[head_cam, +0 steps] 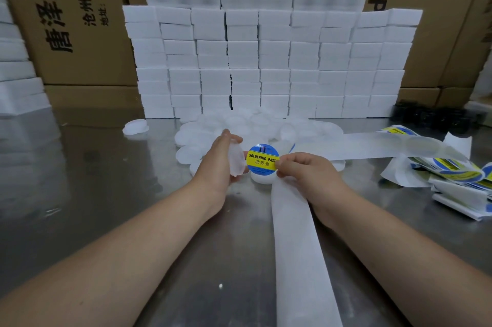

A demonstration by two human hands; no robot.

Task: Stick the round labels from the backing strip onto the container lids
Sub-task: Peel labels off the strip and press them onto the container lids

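Head view: label pinched and a lid held ready

The right hand (306, 172) pinches the round label (262, 158) by its right edge between thumb and fingertips. The blue and yellow printed face is turned toward the camera. Just left of the label, the left hand (215, 161) grips a translucent lid (236, 159), tilted up on its edge, with the fingers curled round its rim. The hands are close but not touching.

Directly below the label a second lid (262, 179) sits on the steel table (106, 167). Whether the label touches it I cannot tell. The backing strip (298, 233) runs from under the right hand toward the camera, and another length leads off to the right of the label.

Beyond the label lies a heap of lids (239, 124), with one stray lid (135, 127) well to its left. To the label's right lies folded label stock (452, 175). Behind everything stands a wall of white foam blocks (266, 60) against cardboard boxes (80, 20).

The step in hand looks like placing the label. To do it well, centre it over the lid before any adhesive touches. Lay one edge down first, then smooth across toward the pinched side so no air is trapped. Keep the fingertip hold small, so little of the sticky side is touched. The other hand should hold the lid firm and flat.
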